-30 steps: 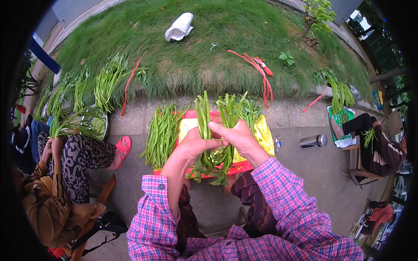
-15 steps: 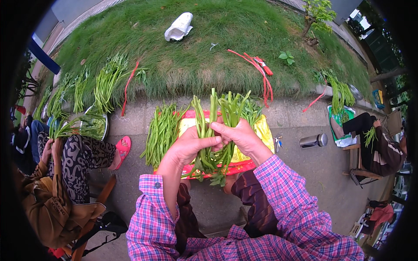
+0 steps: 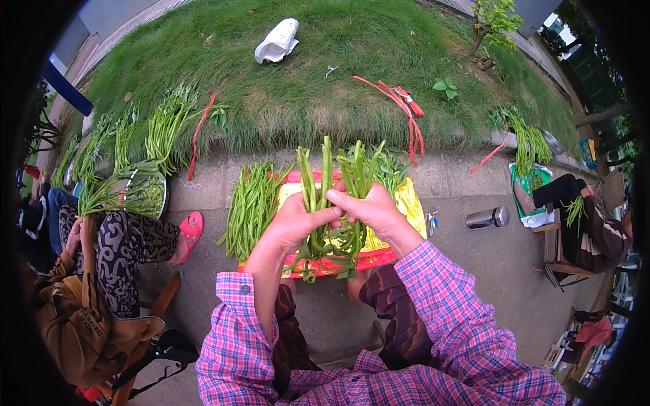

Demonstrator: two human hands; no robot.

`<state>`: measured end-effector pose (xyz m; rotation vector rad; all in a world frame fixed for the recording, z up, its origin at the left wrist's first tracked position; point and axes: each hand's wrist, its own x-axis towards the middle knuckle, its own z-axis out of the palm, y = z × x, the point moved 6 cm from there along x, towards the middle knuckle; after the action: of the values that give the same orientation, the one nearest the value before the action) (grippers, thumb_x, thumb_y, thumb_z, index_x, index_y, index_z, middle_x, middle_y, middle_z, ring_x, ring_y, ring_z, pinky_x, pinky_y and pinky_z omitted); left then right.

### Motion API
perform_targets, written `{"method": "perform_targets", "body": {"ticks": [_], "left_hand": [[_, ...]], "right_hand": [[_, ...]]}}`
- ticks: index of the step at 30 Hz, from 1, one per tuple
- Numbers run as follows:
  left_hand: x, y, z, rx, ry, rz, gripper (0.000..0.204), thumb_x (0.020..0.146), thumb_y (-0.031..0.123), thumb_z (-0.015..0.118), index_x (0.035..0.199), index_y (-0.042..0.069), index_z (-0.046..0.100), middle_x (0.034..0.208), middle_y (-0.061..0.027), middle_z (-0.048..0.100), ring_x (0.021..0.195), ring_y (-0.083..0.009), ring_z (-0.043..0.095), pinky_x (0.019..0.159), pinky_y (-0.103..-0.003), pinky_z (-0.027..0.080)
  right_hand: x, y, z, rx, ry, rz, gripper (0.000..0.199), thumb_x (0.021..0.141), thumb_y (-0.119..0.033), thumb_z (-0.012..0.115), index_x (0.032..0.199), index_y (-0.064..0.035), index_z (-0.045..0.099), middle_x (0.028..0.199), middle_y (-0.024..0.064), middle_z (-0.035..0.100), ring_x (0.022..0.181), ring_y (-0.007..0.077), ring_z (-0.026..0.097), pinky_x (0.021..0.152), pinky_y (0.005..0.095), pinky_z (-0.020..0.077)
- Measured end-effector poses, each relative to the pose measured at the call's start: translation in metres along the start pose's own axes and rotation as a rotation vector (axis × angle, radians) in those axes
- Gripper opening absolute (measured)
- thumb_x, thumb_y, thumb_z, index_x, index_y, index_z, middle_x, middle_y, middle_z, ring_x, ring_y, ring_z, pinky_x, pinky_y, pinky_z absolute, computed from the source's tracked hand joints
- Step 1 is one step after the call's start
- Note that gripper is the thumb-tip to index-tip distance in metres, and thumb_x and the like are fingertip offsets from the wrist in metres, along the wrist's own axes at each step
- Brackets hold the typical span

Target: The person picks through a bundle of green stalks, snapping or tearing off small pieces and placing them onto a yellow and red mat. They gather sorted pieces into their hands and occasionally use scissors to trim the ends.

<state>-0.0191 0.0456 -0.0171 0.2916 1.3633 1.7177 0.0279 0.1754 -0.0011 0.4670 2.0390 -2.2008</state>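
My left hand (image 3: 298, 220) is closed around a bunch of long green vegetable stems (image 3: 310, 181), which look like water spinach. Close against it, my right hand (image 3: 374, 214) grips a second bunch of stems (image 3: 359, 168). The thumbs nearly meet between the bunches. Cut ends point away from me, and a few leaves (image 3: 351, 265) droop below my hands. Under them lies a red and yellow plastic sack (image 3: 405, 210) on the pavement. A pile of similar stems (image 3: 250, 213) rests along its left side, and leafy greens (image 3: 391, 172) lie at its far edge.
Red plastic strips (image 3: 399, 108) lie on the grass beyond the kerb. To the right are keys (image 3: 431, 223) and a steel flask (image 3: 487, 218). A seated person in patterned trousers (image 3: 128, 250) handles greens at left; another person (image 3: 596, 230) sits at right.
Both bunches have shifted slightly left at their tops, and the right one has drawn narrower. The drooping leaves have moved a little right. Both hands keep their grip.
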Motion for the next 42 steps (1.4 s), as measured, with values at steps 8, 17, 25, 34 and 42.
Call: {"method": "perform_targets", "body": {"ticks": [8,17,25,34,42], "left_hand": [[0.001,-0.006,-0.006,-0.072,0.014,-0.048,0.034,0.089,0.008,0.067,0.12,-0.002,0.058,0.105,-0.0119,0.067,0.09,-0.0206,0.068,0.078,-0.031,0.055],[0.002,0.005,-0.036,-0.014,0.269,0.042,0.019,0.087,0.007,0.067,0.104,0.001,0.062,0.093,-0.0093,0.068,0.074,-0.015,0.064,0.068,-0.027,0.052],[-0.003,0.009,-0.069,0.409,0.614,0.176,0.012,0.084,0.007,0.069,0.092,0.001,0.063,0.074,-0.0006,0.062,0.061,-0.0083,0.056,0.055,-0.024,0.045],[0.001,0.02,-0.009,0.117,0.389,0.119,0.02,0.082,0.015,0.079,0.095,0.004,0.069,0.073,0.0021,0.064,0.052,-0.003,0.048,0.045,-0.021,0.037],[0.003,0.011,-0.029,0.113,0.441,0.078,0.018,0.085,0.02,0.074,0.092,0.005,0.069,0.074,-0.0012,0.067,0.049,-0.0047,0.049,0.045,-0.02,0.038]], "right_hand": [[-0.001,0.002,-0.002,-0.018,0.02,0.059,0.028,0.088,-0.031,0.072,0.095,-0.0045,0.065,0.079,-0.001,0.064,0.062,0.0054,0.054,0.052,0.0216,0.0417],[0.006,0.008,-0.035,0.078,0.272,0.008,0.022,0.089,-0.023,0.068,0.098,-0.005,0.059,0.067,-0.0054,0.048,0.053,0.0057,0.044,0.051,0.0244,0.0377],[0.004,0.003,-0.046,-0.058,0.433,-0.001,0.022,0.086,-0.025,0.071,0.091,-0.0055,0.063,0.069,-0.0045,0.056,0.056,0.0056,0.049,0.05,0.0244,0.0403],[0.006,0.016,-0.009,-0.154,0.214,0.022,0.029,0.087,-0.022,0.071,0.105,-0.0006,0.066,0.091,0.0042,0.07,0.085,0.0114,0.063,0.076,0.0295,0.0499],[0.001,0.008,0.001,-0.158,0.129,-0.061,0.03,0.088,-0.027,0.073,0.109,-0.0053,0.069,0.078,-0.0023,0.064,0.062,0.0054,0.055,0.048,0.023,0.0402]]}}
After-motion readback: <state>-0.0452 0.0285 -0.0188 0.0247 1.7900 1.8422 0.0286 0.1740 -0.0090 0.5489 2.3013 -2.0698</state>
